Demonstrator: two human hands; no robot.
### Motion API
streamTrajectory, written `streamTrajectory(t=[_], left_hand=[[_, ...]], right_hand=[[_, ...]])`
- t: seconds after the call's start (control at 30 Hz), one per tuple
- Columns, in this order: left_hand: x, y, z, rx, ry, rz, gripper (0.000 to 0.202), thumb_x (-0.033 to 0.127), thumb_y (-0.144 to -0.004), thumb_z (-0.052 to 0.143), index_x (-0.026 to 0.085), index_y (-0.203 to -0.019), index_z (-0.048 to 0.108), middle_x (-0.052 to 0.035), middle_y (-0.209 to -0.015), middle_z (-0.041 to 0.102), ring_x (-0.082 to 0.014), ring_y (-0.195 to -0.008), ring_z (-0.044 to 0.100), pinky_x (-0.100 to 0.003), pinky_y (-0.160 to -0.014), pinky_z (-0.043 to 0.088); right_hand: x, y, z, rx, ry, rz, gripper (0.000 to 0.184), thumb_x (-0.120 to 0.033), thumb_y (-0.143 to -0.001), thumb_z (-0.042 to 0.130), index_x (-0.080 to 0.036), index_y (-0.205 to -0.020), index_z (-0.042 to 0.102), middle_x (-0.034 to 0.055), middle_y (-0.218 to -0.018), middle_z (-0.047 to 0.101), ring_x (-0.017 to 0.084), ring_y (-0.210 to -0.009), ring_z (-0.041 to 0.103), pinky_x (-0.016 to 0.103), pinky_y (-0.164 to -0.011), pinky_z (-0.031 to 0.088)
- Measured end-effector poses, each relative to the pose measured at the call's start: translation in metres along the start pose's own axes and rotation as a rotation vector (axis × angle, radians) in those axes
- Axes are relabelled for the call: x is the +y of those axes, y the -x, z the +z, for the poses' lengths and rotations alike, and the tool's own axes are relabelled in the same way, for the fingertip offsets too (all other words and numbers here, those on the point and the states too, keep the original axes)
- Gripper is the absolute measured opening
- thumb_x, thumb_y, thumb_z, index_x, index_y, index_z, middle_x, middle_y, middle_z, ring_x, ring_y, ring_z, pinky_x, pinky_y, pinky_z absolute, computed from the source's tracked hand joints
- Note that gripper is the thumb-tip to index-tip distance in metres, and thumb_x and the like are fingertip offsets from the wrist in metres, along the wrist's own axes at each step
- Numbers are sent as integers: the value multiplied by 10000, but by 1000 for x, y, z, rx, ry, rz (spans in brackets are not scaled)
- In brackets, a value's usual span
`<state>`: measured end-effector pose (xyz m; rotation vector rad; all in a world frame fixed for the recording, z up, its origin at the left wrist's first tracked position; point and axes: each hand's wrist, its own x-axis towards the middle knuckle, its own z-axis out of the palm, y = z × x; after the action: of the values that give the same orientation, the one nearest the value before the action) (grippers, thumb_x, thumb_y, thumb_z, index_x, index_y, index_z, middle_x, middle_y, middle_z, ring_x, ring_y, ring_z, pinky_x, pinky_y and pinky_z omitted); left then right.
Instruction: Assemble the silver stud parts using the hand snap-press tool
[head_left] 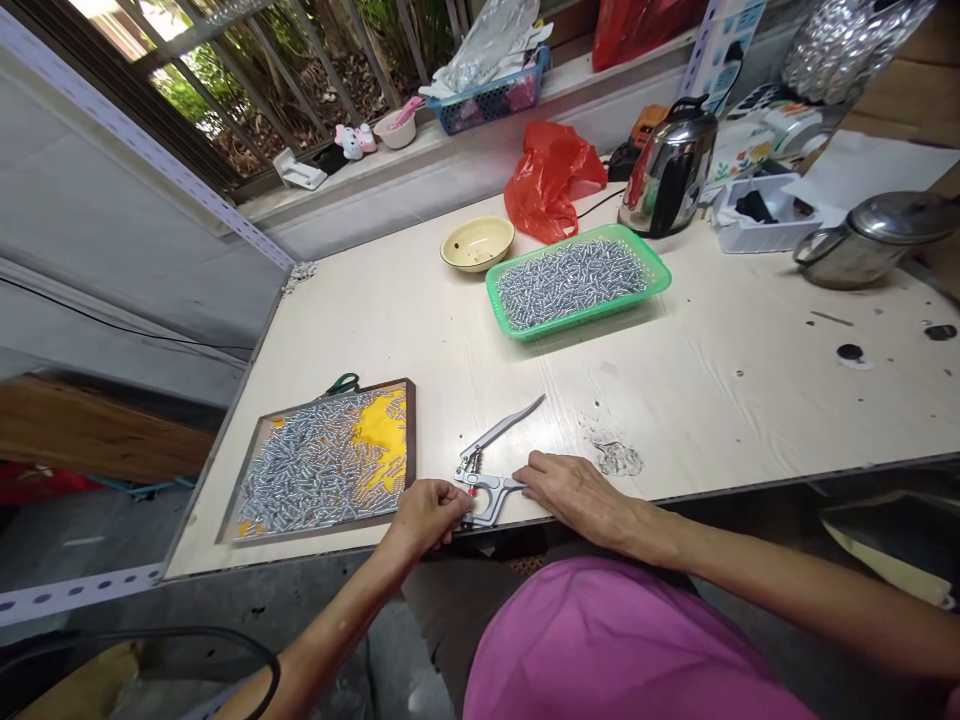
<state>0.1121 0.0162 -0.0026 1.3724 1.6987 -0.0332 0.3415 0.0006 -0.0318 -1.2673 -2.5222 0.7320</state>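
A grey hand press plier [491,490] lies at the front edge of the table, its lever [510,425] raised and slanting up to the right. A small red part shows at its jaw. My left hand [431,512] is closed in a pinch right beside that jaw; whatever the fingertips hold is too small to make out. On the other side, my right hand [574,492] has its fingers on the end of the plier's lower handle, with the palm low over the table. Left of my left hand, many small silvery metal tubes [300,470] fill a shallow wooden-edged tray [411,430].
A green basket [652,285] of similar metal pieces stands farther back, with a cream bowl [480,245] and red plastic bag [547,180] behind. Green-handled scissors [343,384] touch the tray's back edge. A kettle [667,170], white box [757,235] and metal pot [870,240] occupy the right.
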Motion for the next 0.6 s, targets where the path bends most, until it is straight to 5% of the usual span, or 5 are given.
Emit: streamTrajectory(t=[0.2, 0.3, 0.47, 0.6], left_hand=[[-10, 0, 5, -60, 155, -93, 395, 529, -657, 607, 143, -741, 614, 63, -386, 470, -78, -338, 407, -188, -362, 325], [-13, 1, 7, -83, 244, -123, 438, 575, -621, 634, 147, -701, 579, 57, -376, 478, -70, -328, 403, -183, -355, 337], [-14, 2, 9, -72, 291, -127, 465, 604, -591, 659, 159, -669, 549, 61, -373, 476, -66, -330, 420, -171, -345, 347], [-16, 2, 11, -50, 291, -129, 467, 606, -590, 666, 160, -666, 549, 55, -366, 482, -71, -319, 430, -171, -335, 343]], right_hand=[[-3, 3, -2, -10, -15, -1, 168, -219, -948, 434, -178, -960, 596, 47, -904, 575, 145, -733, 528, 267, -638, 396], [2, 3, -2, 83, 8, -32, 203, -280, -916, 507, -192, -1088, 570, 90, -1064, 571, 196, -922, 539, 332, -786, 431], [19, -13, -8, 149, 173, -5, 882, -526, -690, 724, -148, -1392, 345, 229, -1466, 262, 378, -1345, 222, 585, -1055, 187], [25, -25, -19, 7, 224, 25, 1040, -646, -618, 708, -111, -1418, 313, 242, -1422, 341, 411, -1349, 204, 637, -1062, 81]])
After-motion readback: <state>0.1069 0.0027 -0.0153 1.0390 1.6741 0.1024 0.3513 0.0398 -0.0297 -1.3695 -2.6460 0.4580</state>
